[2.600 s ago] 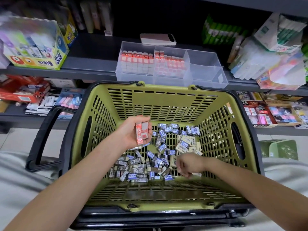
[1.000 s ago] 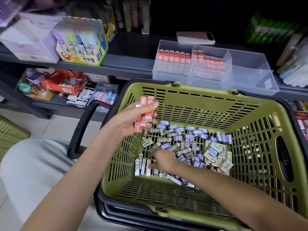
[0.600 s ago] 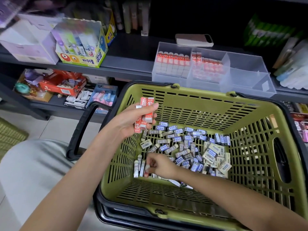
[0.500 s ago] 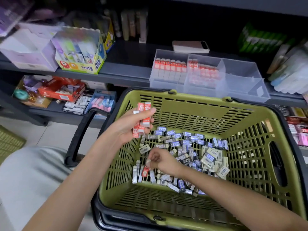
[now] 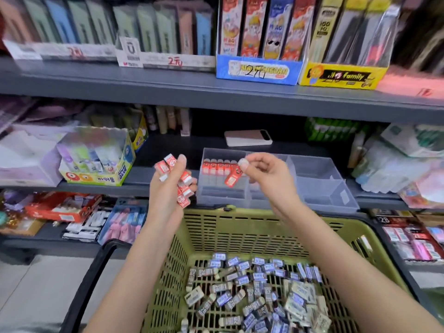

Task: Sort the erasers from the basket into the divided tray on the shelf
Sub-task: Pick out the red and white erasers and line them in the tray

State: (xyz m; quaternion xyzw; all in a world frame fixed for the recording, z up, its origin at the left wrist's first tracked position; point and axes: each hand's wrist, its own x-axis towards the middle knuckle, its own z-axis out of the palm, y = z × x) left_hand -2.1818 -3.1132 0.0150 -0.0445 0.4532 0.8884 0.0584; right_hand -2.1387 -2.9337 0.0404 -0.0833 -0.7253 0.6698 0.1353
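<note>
Clutches a handful of red-sleeved erasers (image 5: 184, 188) in the left grip (image 5: 165, 188), fingers curled round them, a few poking out above the thumb and the rest below the fingers. Holds that grip raised before the shelf (image 5: 168, 145), just left of the clear divided tray (image 5: 319, 188).

Pinches a single red-sleeved eraser (image 5: 231, 179) between thumb and fingertips of the right grip (image 5: 264, 174), tilted, lower end pointing down and to the left. Hangs it in front of the tray's left compartment; cannot tell whether touching anything there.

In that left compartment, a row of red-sleeved erasers (image 5: 217, 164) standing upright side by side. Middle compartment mostly hidden behind the right grip.

Below both forearms, a green basket (image 5: 240, 231) with a black handle (image 5: 96, 272) lying down on its left side. On the basket floor, a loose heap of blue-and-black-sleeved erasers (image 5: 240, 280), with beige-sleeved erasers (image 5: 300, 296) bunched toward the right.

On the shelf behind the tray, a flat white device (image 5: 248, 138); to the tray's left, a glue display box (image 5: 96, 162).
</note>
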